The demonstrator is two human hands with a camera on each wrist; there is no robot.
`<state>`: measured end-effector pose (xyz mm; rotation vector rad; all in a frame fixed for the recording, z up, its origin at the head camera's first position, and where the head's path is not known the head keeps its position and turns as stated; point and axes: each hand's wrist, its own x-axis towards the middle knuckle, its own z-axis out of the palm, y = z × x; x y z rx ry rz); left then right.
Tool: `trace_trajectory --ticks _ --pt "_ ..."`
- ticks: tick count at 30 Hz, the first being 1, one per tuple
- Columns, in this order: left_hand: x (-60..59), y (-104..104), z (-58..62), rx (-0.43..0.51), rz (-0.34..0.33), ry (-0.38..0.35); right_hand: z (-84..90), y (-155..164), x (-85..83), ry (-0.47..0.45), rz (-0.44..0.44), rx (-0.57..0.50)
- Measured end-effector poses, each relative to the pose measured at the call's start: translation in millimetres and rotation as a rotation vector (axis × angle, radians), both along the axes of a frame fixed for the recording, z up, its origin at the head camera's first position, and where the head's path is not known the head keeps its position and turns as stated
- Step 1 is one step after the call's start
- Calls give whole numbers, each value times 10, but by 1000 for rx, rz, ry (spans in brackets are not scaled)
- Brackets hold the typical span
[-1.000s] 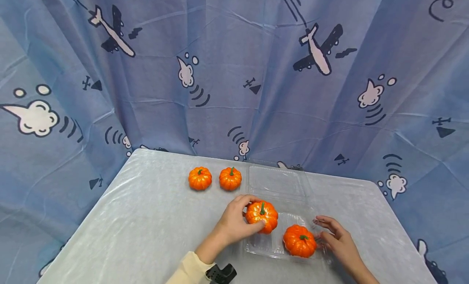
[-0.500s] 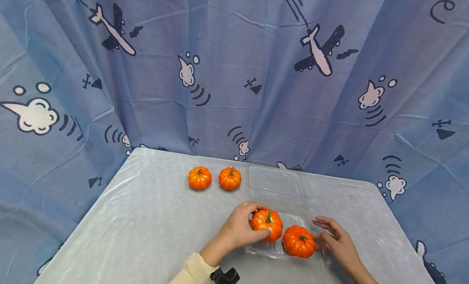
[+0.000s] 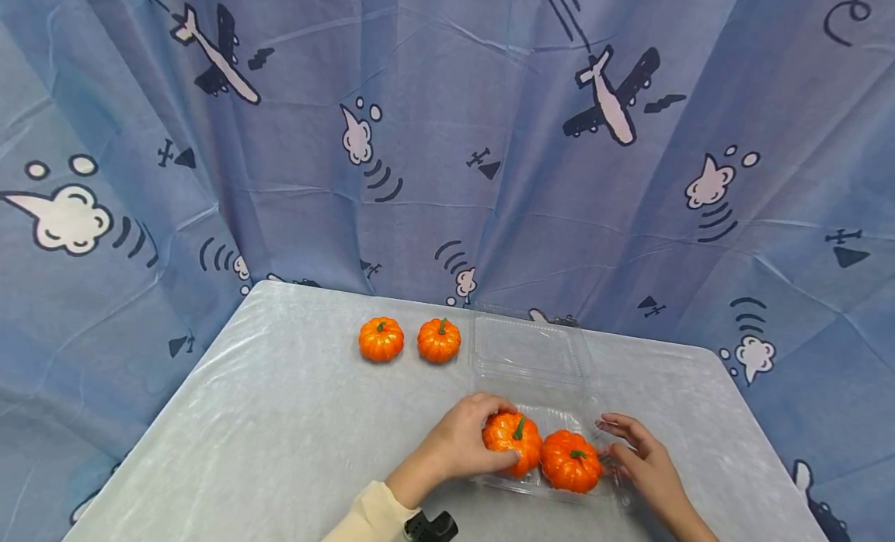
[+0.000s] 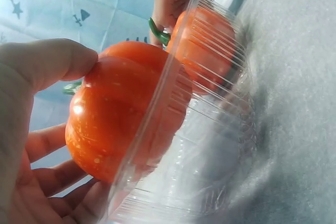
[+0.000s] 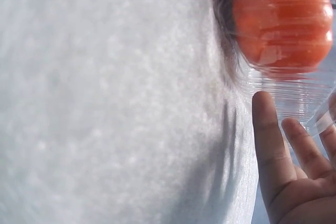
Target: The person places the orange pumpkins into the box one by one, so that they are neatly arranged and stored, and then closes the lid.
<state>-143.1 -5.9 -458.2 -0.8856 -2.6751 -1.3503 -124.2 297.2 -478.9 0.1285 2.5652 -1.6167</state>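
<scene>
My left hand (image 3: 467, 441) grips a small orange pumpkin (image 3: 513, 444) with a green stem, thumb on its near side and fingers around the far side. In the left wrist view the held pumpkin (image 4: 118, 108) dips below the rim of a clear plastic clamshell box (image 4: 152, 124), seen through its ribbed wall. A second pumpkin (image 3: 571, 461) sits in the right half of the box, beside the held one. At the box's right side is my right hand (image 3: 646, 460), its fingers loosely extended by the wall; the right wrist view shows the fingertips (image 5: 264, 103) right at the ribbed plastic.
Two more pumpkins, one at left (image 3: 381, 340) and one nearer the box (image 3: 439, 341), stand toward the back of the white-covered table (image 3: 280, 418). The box's lid (image 3: 527, 348) lies folded back behind it. A blue patterned curtain (image 3: 419, 138) hangs behind the table.
My left hand has carried its pumpkin right and toward me, down into the left part of the box, close beside the other pumpkin. My right hand stays at the box's right side.
</scene>
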Motion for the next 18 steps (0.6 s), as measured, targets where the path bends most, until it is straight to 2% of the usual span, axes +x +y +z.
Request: trace_trajectory --ticks 12,18 --pt "9 36 -66 -133 31 101 -18 9 -11 2 -2 11" --pt "1 63 -90 -193 42 110 -24 13 -9 12 4 10"
